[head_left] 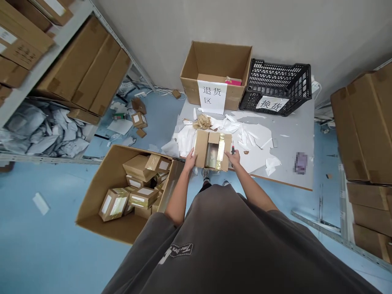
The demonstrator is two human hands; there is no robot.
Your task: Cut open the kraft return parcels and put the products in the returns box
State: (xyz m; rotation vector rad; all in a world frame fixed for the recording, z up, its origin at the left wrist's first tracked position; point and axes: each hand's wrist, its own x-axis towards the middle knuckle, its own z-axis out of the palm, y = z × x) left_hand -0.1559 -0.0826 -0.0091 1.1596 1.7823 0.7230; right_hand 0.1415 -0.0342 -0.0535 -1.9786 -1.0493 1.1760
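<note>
A small cardboard box is held over the table's front edge, between my two hands. Its top flaps are folded apart, and something pale and clear shows inside; I cannot make out its kind. My left hand grips the box's left side. My right hand holds its right edge and also has a slim dark tool with a reddish part, pointing away from me; whether it is a pen or a cutter is unclear. Yellowish tape and a white label are on the right flap.
Torn white paper and crumpled brown paper lie on the table. Behind stand a large open carton and a black crate. A big carton of small boxes is at my left. Shelves flank the space.
</note>
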